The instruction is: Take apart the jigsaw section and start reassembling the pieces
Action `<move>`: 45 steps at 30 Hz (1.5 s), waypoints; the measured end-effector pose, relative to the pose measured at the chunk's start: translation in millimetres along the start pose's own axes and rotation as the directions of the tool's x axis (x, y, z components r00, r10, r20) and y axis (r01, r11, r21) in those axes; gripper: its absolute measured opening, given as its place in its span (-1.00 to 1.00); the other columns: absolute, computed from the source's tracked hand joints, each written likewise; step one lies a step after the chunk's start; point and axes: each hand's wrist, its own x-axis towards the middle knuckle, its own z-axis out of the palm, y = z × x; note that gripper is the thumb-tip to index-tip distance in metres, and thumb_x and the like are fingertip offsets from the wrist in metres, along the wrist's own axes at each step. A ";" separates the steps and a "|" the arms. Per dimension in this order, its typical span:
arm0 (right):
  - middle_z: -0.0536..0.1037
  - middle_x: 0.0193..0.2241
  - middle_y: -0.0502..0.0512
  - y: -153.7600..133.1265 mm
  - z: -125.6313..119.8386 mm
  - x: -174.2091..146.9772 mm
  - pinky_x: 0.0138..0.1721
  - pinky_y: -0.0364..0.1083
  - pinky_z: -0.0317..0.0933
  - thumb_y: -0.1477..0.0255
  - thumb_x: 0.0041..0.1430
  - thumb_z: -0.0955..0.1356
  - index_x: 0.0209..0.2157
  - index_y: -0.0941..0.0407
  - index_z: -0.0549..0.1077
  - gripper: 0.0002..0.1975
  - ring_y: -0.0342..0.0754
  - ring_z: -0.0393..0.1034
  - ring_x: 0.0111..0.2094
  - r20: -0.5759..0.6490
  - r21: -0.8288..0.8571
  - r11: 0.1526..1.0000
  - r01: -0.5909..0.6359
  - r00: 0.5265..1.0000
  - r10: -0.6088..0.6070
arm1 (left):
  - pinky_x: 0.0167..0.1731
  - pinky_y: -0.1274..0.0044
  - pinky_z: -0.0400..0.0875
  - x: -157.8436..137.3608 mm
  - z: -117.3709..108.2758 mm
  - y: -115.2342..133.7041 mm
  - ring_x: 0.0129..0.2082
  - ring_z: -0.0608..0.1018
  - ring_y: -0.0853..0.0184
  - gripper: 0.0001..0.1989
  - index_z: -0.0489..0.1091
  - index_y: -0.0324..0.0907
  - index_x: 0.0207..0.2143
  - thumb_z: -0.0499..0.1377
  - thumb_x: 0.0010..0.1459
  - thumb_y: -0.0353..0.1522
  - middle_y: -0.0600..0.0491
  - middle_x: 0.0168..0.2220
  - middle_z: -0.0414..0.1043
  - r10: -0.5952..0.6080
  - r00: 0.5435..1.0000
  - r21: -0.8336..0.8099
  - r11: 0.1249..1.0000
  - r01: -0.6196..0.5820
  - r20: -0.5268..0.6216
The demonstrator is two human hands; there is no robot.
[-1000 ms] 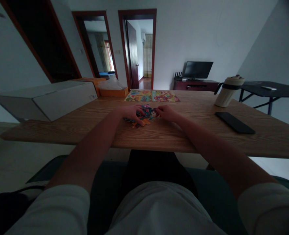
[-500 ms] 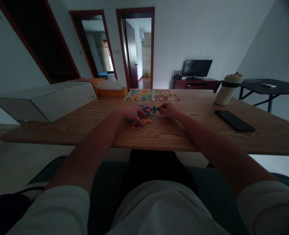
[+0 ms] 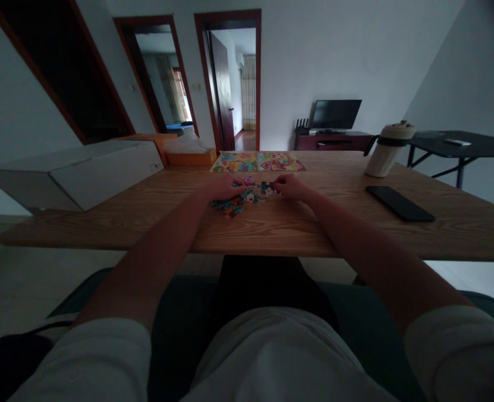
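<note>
Jigsaw puzzle pieces [image 3: 229, 206] lie in a loose pile on the wooden table, mostly teal and orange. Over the pile's far side is my left hand [image 3: 224, 187], its fingers drawn together; whatever is between the fingertips is hidden. My right hand [image 3: 293, 187] pinches the right edge of a small dark puzzle piece [image 3: 267, 188] with teal and white on it. A teal piece with a pale figure [image 3: 250, 196] lies between the two hands. Pink pieces [image 3: 249, 180] show just beyond my left fingertips.
Behind the pieces lies a colourful picture sheet [image 3: 238, 162]. To the left are a long white box [image 3: 104, 173] and an orange tray [image 3: 192, 158] with clear plastic. A black phone [image 3: 398, 204] and a cream tumbler [image 3: 384, 153] stand to the right on the wooden table [image 3: 146, 229].
My left hand's spread fingers have drawn together and moved toward the far side of the pile, uncovering pieces. My right hand stays nearly in place with its piece.
</note>
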 end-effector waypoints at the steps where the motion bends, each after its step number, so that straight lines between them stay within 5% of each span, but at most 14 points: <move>1: 0.62 -0.37 0.16 0.8 -0.5 -0.1 -0.35 -0.12 0.21 0.35 0.33 0.35 -0.29 0.20 0.60 -0.76 -0.08 0.41 -0.41 0.000 -0.004 1.000 0.004 1.000 -0.004 | -0.09 0.44 0.42 0.1 0.3 1.0 -0.15 0.60 0.21 -0.64 0.66 -0.10 -0.19 0.10 0.27 -0.15 0.02 -0.11 0.65 -0.006 1.000 0.009 1.000 0.006 0.003; 11: 0.61 -0.35 0.12 -0.1 -1.7 -2.3 -0.44 -0.14 0.16 0.31 0.33 0.37 -0.25 0.17 0.57 -0.79 -0.10 0.39 -0.43 0.066 -0.047 0.999 0.000 0.998 0.003 | -0.11 0.51 0.38 2.0 6.4 1.1 -0.17 0.58 0.26 -0.63 0.63 -0.09 -0.17 0.08 0.29 -0.13 0.04 -0.13 0.63 -0.029 0.998 0.068 0.997 0.024 0.062; 16: 0.61 -0.35 0.15 -6.6 -8.8 -3.9 -0.46 -0.16 0.18 0.37 0.37 0.35 -0.33 0.15 0.49 -0.81 -0.10 0.42 -0.42 0.088 0.095 0.993 -0.065 0.994 0.057 | -0.12 0.52 0.37 1.7 -0.6 13.1 -0.17 0.57 0.26 -0.61 0.60 -0.10 -0.16 0.07 0.31 -0.09 0.03 -0.11 0.62 -0.010 0.999 0.074 0.997 0.006 0.051; 24: 0.58 -0.34 0.11 -21.2 -73.0 -6.9 -0.51 -0.18 0.16 0.48 0.29 0.36 -0.30 0.12 0.52 -0.92 -0.15 0.33 -0.47 -0.056 0.370 0.928 0.053 0.998 -0.035 | -0.16 0.51 0.36 32.1 7.0 68.2 -0.20 0.56 0.26 -0.64 0.54 -0.14 -0.08 0.02 0.39 -0.17 0.00 -0.14 0.61 0.072 0.963 0.072 0.993 -0.093 0.261; 29: 0.59 -0.35 0.06 -6.7 -98.1 -22.6 -0.48 -0.18 0.21 0.49 0.20 0.36 -0.33 0.07 0.59 -0.87 -0.13 0.33 -0.46 0.044 0.419 0.907 0.053 0.996 -0.079 | 0.08 0.47 0.32 66.0 36.3 98.4 0.06 0.53 0.22 -0.62 0.48 -0.14 0.13 0.04 0.40 -0.23 -0.05 0.13 0.52 0.183 0.969 0.023 0.982 -0.189 0.164; 34: 0.60 -0.38 0.08 17.5 -87.6 -41.2 -0.49 -0.16 0.21 0.50 0.17 0.32 -0.36 0.09 0.59 -0.83 -0.10 0.36 -0.45 0.125 0.386 0.923 -0.003 0.991 -0.049 | 0.02 0.46 0.38 68.2 30.5 88.5 -0.01 0.56 0.23 -0.62 0.50 -0.19 0.11 0.02 0.39 -0.31 -0.08 0.05 0.57 0.087 0.992 0.035 0.995 -0.091 0.096; 41: 0.66 -0.21 0.13 -5.2 -46.4 -48.6 -0.26 -0.12 0.35 0.48 0.17 0.43 -0.14 0.13 0.55 -0.81 -0.02 0.52 -0.23 0.332 0.249 0.968 0.030 0.937 -0.114 | -0.18 0.47 0.42 26.4 13.8 83.3 -0.21 0.60 0.25 -0.65 0.54 -0.16 -0.03 0.16 0.29 -0.16 -0.03 -0.15 0.62 0.110 0.991 -0.051 0.993 -0.107 0.072; 45: 0.65 -0.21 0.15 0.0 -41.5 -44.2 -0.22 -0.10 0.35 0.50 0.16 0.47 -0.12 0.13 0.54 -0.78 -0.01 0.52 -0.22 0.288 0.093 0.991 0.097 0.950 -0.120 | -0.09 0.46 0.41 11.4 24.1 85.5 -0.10 0.59 0.19 -0.55 0.51 -0.15 0.07 0.19 0.26 -0.09 -0.06 -0.01 0.59 0.139 0.982 -0.042 0.990 -0.135 0.128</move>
